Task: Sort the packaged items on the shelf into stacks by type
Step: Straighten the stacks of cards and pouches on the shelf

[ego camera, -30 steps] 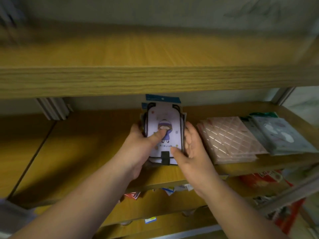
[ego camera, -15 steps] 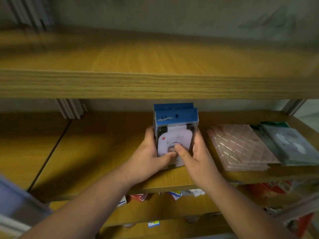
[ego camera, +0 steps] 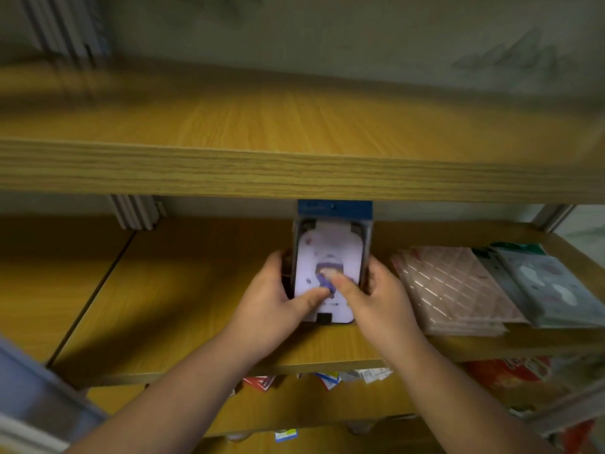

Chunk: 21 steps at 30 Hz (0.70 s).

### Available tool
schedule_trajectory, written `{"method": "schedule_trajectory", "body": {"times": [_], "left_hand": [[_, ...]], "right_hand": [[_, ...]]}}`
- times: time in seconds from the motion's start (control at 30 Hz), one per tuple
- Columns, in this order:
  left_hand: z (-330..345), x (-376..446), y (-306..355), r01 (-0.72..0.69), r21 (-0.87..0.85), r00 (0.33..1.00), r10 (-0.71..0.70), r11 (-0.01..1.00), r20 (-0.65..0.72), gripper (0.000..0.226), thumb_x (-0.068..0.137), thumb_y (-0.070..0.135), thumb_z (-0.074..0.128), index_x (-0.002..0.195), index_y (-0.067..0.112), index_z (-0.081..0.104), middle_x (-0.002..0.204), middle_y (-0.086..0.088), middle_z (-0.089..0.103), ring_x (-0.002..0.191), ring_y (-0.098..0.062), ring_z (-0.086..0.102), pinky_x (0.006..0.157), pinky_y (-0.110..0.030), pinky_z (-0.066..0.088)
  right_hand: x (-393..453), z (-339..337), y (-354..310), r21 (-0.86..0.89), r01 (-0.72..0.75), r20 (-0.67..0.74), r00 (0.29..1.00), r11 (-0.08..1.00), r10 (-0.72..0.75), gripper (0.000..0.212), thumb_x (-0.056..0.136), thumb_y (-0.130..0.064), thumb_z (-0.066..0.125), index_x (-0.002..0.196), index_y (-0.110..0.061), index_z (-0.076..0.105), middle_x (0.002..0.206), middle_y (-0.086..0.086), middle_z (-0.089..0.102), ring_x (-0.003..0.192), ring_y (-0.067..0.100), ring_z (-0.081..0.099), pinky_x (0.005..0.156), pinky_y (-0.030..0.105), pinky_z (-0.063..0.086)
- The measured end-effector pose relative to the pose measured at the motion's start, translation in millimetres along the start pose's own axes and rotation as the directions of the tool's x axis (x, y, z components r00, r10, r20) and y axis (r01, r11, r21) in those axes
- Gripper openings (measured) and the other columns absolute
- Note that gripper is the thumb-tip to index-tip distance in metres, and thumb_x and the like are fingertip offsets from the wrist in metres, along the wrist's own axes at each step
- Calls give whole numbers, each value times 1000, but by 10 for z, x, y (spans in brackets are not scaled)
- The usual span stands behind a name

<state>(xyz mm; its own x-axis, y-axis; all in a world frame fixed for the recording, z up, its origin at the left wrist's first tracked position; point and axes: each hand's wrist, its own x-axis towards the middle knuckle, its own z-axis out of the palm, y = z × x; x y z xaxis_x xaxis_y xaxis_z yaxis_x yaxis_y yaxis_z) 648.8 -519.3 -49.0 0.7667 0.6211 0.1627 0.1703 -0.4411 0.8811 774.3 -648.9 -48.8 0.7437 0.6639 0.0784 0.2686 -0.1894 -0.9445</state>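
A stack of packaged items with blue header cards and a lilac cartoon front (ego camera: 329,253) lies on the middle wooden shelf (ego camera: 183,309). My left hand (ego camera: 278,296) grips its left side, thumb lying across the front. My right hand (ego camera: 376,298) grips its right side, thumb also on the front. To the right lie a stack of pink quilted packs (ego camera: 451,286) and a stack of grey-green packs (ego camera: 550,283).
The upper shelf board (ego camera: 294,172) overhangs the stack's far end. A lower shelf (ego camera: 294,404) holds small loose packets (ego camera: 327,378) and red bags (ego camera: 510,371). Grey uprights (ego camera: 134,211) stand at the back left. A blurred grey-blue object (ego camera: 36,407) fills the lower left corner.
The stack stood tilted up on its near edge half a second ago; now it lies flat on the shelf, with both hands still around it.
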Motion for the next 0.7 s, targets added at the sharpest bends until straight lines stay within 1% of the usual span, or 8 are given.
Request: {"method": "schedule_trajectory", "body": {"times": [0.1, 0.2, 0.3, 0.37, 0.43, 0.5, 0.6, 0.7], "left_hand": [[17, 97, 60, 86, 112, 995, -81, 990, -52, 38, 82, 60, 68, 108, 37, 54, 98, 16, 68, 84, 0, 66, 61, -17, 52], [38, 185, 75, 202, 283, 979, -199, 938, -37, 47, 80, 67, 62, 101, 25, 60, 91, 7, 67, 83, -15, 65, 65, -32, 53], [77, 259, 93, 235, 333, 969, -246, 913, -9, 36, 82, 63, 61, 80, 27, 62, 88, 3, 71, 86, -22, 66, 70, -34, 53], [87, 323, 113, 254, 378, 961, -277, 890, 4, 34, 83, 60, 61, 69, 29, 61, 90, -1, 73, 86, -23, 65, 73, -34, 52], [66, 350, 147, 308, 378, 943, -334, 873, 4, 40, 80, 65, 62, 80, 26, 68, 94, -1, 73, 88, -22, 67, 76, -36, 55], [3, 348, 206, 353, 346, 932, -360, 869, -47, 56, 80, 69, 59, 99, 17, 69, 102, -4, 71, 94, -26, 66, 82, -39, 54], [17, 263, 459, 326, 324, 943, -282, 888, -176, 56, 86, 66, 51, 107, 16, 64, 106, -13, 70, 91, -32, 62, 83, -43, 51], [308, 171, 823, 128, 588, 971, 18, 798, -237, 58, 87, 60, 44, 118, 15, 63, 112, -17, 68, 105, -40, 58, 88, -44, 48]], "right_hand": [[212, -10, -148, -10, -162, 82, 983, 987, 162, 32, 84, -50, 72, 103, -25, 73, 84, -10, 78, 77, 9, 74, 60, 23, 57], [378, 40, -230, -166, -288, 111, 945, 943, 308, 40, 83, -54, 71, 97, -16, 69, 77, -2, 73, 67, 11, 68, 47, 19, 48], [494, 73, -229, -317, -305, 121, 926, 898, 357, 61, 82, -61, 66, 117, -10, 65, 108, 8, 68, 94, 24, 64, 68, 30, 49], [535, 47, -235, -372, -289, 162, 916, 882, 368, 65, 84, -61, 63, 121, -7, 65, 117, 12, 68, 102, 28, 63, 78, 35, 49], [545, -38, -269, -362, -257, 196, 919, 896, 342, 62, 89, -58, 60, 122, -6, 65, 124, 15, 68, 106, 30, 63, 81, 33, 47], [541, -211, -306, -375, -202, 180, 941, 905, 285, 71, 90, -62, 56, 133, -6, 58, 138, 17, 60, 121, 33, 57, 86, 30, 42], [492, -653, -326, -409, -118, 126, 975, 905, 184, 84, 86, -69, 54, 142, -6, 51, 147, 15, 51, 131, 31, 51, 89, 28, 34], [465, -1242, -232, -473, -41, 54, 996, 880, 75, 70, 83, -67, 58, 129, -15, 63, 130, 7, 65, 110, 22, 61, 87, 30, 43]]}}
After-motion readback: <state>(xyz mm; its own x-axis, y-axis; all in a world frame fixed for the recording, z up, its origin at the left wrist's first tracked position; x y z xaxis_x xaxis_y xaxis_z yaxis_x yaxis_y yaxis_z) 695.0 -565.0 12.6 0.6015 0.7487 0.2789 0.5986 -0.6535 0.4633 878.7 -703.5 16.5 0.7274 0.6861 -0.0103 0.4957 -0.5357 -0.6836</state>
